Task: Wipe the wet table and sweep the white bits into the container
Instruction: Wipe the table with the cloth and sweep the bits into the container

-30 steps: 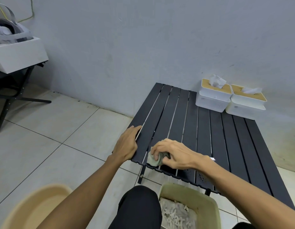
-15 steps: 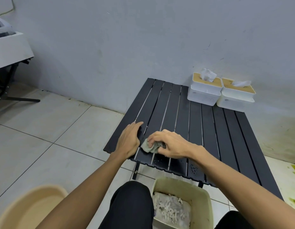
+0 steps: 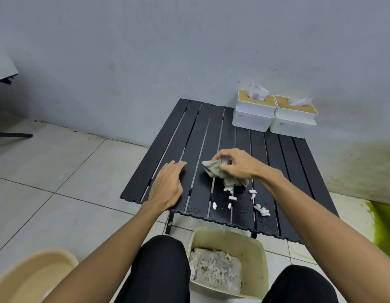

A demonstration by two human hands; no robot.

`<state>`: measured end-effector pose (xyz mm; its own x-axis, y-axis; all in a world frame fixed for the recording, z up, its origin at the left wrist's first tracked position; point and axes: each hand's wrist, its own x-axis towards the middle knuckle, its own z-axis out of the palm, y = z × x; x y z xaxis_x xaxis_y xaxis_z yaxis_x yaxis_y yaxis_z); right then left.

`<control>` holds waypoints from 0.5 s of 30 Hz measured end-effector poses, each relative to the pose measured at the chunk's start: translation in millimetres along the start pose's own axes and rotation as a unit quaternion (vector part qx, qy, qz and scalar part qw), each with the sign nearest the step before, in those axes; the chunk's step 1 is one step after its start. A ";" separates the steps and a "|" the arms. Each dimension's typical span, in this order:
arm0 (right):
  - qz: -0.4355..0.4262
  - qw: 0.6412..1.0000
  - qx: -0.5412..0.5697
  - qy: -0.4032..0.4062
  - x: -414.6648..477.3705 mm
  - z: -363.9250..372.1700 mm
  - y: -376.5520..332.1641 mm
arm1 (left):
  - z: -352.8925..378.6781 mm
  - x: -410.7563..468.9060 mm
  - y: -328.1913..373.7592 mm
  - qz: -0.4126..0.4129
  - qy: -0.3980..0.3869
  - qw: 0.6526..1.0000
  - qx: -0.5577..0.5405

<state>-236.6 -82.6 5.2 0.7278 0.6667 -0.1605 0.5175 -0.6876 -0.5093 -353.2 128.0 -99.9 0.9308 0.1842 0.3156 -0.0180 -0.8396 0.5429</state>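
One black slatted table (image 3: 281, 154), two white tissue boxes (image 3: 253, 118) w/ tan lids at its far right corner, about 1 o'clock from the hands, touching each other. One grey-green cloth (image 3: 213, 169), crumpled, sits near the table centre. The right hand (image 3: 235, 164) has its fingers curled closed around the upper part of the cloth; one end of the cloth hangs down to the slats at 5 o'clock of the hand. The left hand (image 3: 167, 184) lies flat, palm down, fingers spread, holding nothing, at 9 o'clock of the cloth and apart from it.

The white bits (image 3: 263, 211) are small, oblong, approx. ten loose ones, scattered on the near slats at 5-6 o'clock from the cloth; exact count is hard to tell as some clump together. Water drops shine on the slats around them.

One pale container (image 3: 258, 250) stands on the floor under the near table edge, at 6 o'clock, btw. the knees, w/ many white bits inside. One beige basin (image 3: 34, 274) at 8 o'clock is cut off by the frame
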 end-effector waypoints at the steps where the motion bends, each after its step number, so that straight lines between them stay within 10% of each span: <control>1: 0.013 1.000 -0.019 0.000 3.5 4.3 3.6 | 0.8 -0.1 0.4 0.006 -0.001 1.000 0.002; 9: -0.029 0.990 -0.140 0.005 -28.6 45.5 15.8 | 7.3 -5.4 16.5 0.050 -0.027 0.998 -0.001; 15: -0.084 0.995 -0.021 -0.041 -55.9 31.7 22.8 | 12.1 -8.8 20.0 0.063 -0.049 0.996 0.028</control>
<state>-279.8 -126.4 -24.2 0.5906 0.7937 -0.1457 0.6490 -0.5745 -0.4987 -357.4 103.4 -101.2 0.9537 0.0279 0.2996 -0.1185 -0.8804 0.4592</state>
